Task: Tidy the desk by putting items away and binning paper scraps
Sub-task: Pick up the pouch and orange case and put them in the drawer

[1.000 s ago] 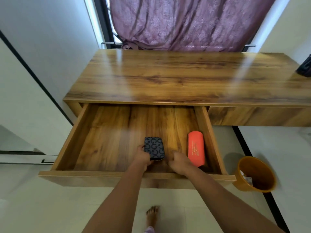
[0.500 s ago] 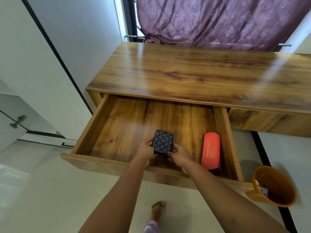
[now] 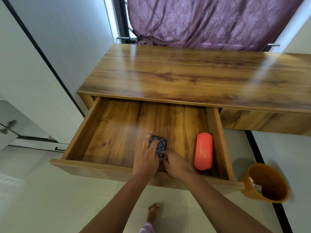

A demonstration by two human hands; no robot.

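Wallet is being pressed by left hand, fingers spread; right hand at 5 o'clock, grip cannot be told. Fingers are risking being trapped if drawer is shut early.

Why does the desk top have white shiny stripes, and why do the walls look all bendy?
Head view: daylight, probably from the window beside the curtain, bounces off the glossy desk top as pale glare streaks, with a fainter one on the drawer floor. Head view: the wide-angle lens slants and bows straight lines, like the black wall strip. Head view: the bin at the edge looks slightly soft.
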